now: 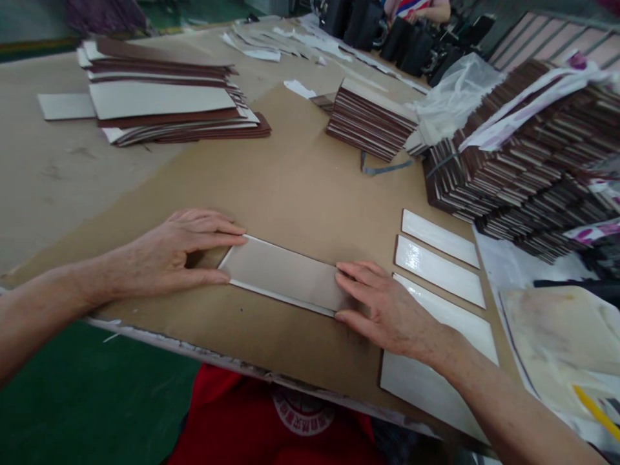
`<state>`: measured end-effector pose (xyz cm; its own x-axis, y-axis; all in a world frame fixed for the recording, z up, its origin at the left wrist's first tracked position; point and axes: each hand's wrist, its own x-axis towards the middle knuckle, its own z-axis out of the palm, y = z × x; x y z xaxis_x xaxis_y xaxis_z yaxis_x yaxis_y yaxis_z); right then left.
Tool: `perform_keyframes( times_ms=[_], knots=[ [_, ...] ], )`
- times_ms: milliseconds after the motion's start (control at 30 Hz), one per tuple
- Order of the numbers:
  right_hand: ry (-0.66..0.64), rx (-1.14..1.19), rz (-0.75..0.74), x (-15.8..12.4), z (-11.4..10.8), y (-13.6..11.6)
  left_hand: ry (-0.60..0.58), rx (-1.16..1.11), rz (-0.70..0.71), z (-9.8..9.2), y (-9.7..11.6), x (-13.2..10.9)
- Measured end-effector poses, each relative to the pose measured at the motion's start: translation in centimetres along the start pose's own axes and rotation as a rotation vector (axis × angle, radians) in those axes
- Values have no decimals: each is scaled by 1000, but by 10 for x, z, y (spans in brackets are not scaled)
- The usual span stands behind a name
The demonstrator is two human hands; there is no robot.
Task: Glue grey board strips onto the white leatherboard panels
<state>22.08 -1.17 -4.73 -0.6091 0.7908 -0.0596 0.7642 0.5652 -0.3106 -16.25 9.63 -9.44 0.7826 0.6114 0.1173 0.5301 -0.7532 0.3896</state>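
Note:
A long pale-grey rectangular panel [285,274] with a thin white border lies flat on the brown paper in front of me. My left hand [186,252] pinches its left end, fingertips on the far corner and thumb on the near one. At the other end, my right hand [387,307] grips the panel between its fingers on the far edge and its thumb on the near edge. Right of that hand lie two narrow glossy white strips [438,270] and a larger white panel [436,381], partly hidden under my right forearm.
Brown-and-white boards form a loose pile [165,100] at the back left and a smaller stack [371,119] at the back middle. A tall bundled stack [523,148] stands at the right. The table's front edge [194,352] runs close to me. Another person [426,10] is at the far end.

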Motion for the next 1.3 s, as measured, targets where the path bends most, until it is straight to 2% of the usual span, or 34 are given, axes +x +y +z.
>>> perform_keyframes(
  times_ms=[533, 800, 1000, 1167, 1300],
  knots=[
    [2, 13, -2, -5, 6, -2, -15, 53, 1, -4, 5, 2],
    [-12, -50, -1, -4, 5, -9, -39, 61, 14, -4, 5, 1],
    [-10, -141, 7, -3, 14, -19, -27, 117, 56, -10, 8, 3],
    [-21, -251, 76, 10, 18, -44, -135, 316, 206, -20, 32, 17],
    [-26, -262, 109, 20, 19, -54, -139, 486, 215, -11, 62, 25]
  ],
)
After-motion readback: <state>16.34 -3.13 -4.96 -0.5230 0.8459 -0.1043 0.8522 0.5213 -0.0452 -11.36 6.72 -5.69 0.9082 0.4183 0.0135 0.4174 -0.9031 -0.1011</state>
